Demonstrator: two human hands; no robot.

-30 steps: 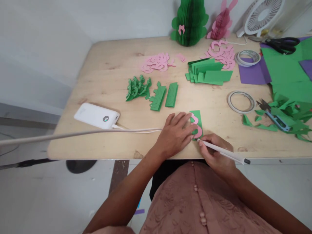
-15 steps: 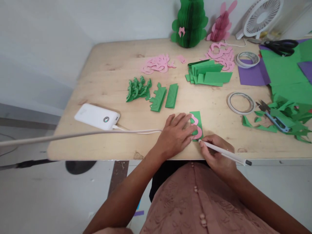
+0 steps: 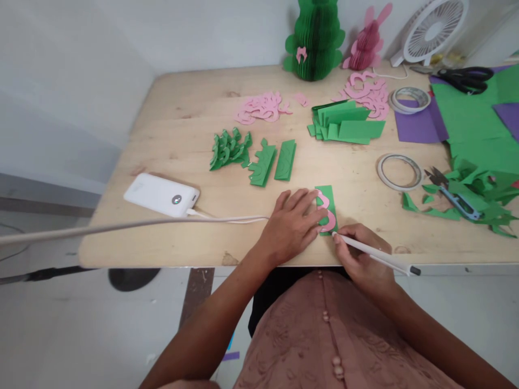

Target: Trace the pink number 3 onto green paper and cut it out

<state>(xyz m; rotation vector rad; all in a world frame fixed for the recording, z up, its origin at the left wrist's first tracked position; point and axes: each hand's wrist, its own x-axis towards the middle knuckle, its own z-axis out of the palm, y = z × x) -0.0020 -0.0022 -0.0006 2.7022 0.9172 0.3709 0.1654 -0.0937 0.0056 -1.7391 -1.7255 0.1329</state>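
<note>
Left hand flat, fingers slightly spread, pressing curvy pink paper cutout on rectangular green paper strip, near front edge of pale wooden table; right hand pinches slim white pen (dark-ended), tip by strip's lower edge.

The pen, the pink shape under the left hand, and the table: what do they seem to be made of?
Pen: probably plastic; its white barrel looks smooth and even.
Pink shape: likely paper or thin card; it looks matte, flat and cut in curves.
Table: wood or wood-look board, pale, with knots; solid or veneered, I cannot tell.
</note>
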